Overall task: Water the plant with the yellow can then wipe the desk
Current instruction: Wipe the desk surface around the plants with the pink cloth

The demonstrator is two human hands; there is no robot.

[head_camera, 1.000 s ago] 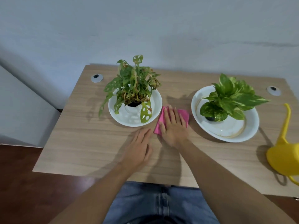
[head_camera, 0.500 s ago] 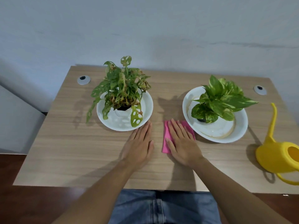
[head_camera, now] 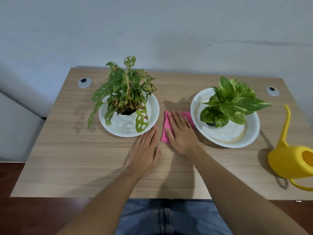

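Spanning nearly the whole view, the light wood-grain desk carries two wide white dishes: the left white dish holds the hole-leaved, partly browned plant, the right white dish holds the variegated green plant, and the yellow plastic watering can stands upright near the desk's right edge, untouched. Left hand lies palm-down on bare wood, fingers extended and together, fingertips just beside the left dish rim, gripping nothing. Right hand presses flat, fingers splayed, on the small folded pink cloth between the dishes, not curled around it.
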